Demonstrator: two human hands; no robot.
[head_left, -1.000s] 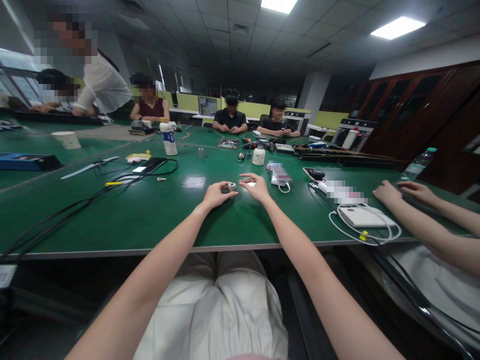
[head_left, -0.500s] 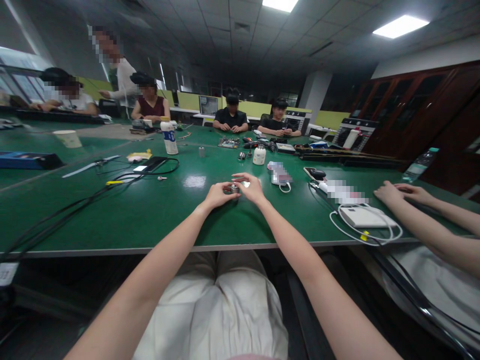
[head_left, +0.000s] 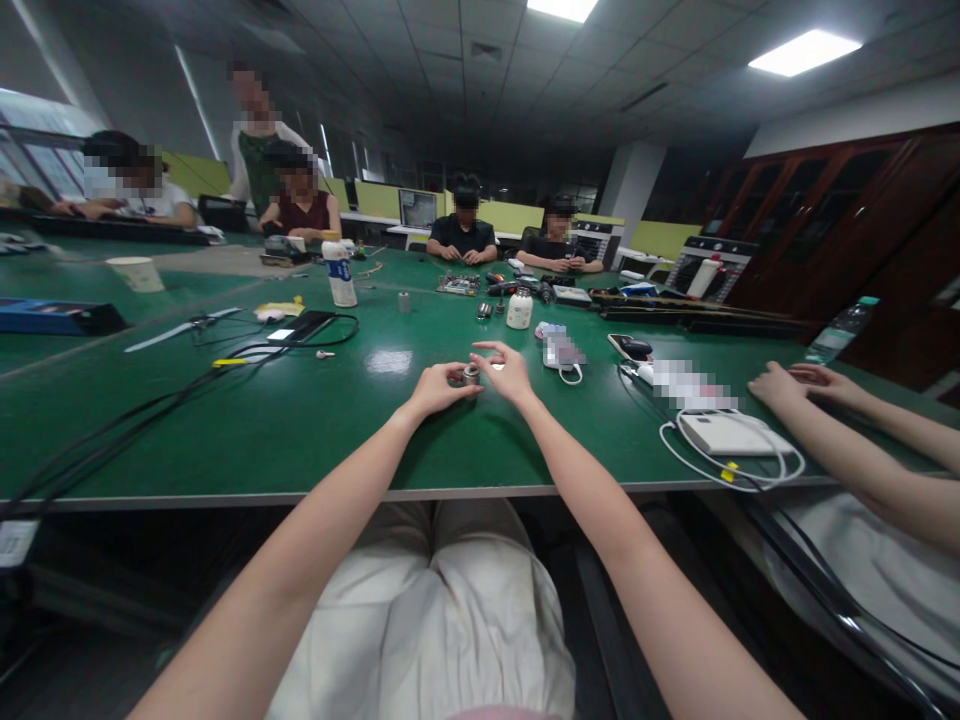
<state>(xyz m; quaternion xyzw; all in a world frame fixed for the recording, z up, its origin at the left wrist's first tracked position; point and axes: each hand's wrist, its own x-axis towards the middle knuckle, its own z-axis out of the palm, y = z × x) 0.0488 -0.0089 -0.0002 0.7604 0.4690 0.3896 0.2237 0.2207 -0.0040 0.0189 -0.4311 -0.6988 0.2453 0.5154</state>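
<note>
A small silver metal cylinder (head_left: pixel 471 377) stands upright near the front of the green table (head_left: pixel 360 430). My left hand (head_left: pixel 436 391) is closed round it from the left, its thumb along the near side and its fingers behind. At the cylinder's upper right is my right hand (head_left: pixel 507 373), its fingers stretched out and apart over the top. Its lower fingertips are very close to the cylinder's top; whether they touch is too small to tell. Beyond both hands, a second small grey cylinder (head_left: pixel 404 302) stands by itself.
A white jar (head_left: pixel 519 309) and small metal parts (head_left: pixel 486 311) lie beyond my hands. Black cables (head_left: pixel 180 392) run along the left, near a blue-labelled bottle (head_left: pixel 340 272). To the right are a white box (head_left: pixel 731 435) with a looped cable and another person's hands (head_left: pixel 780 386).
My right hand moved in to the cylinder's top, then drew back slightly. My left hand kept hold and shifted a little right. A standing person at the back left moved right.
</note>
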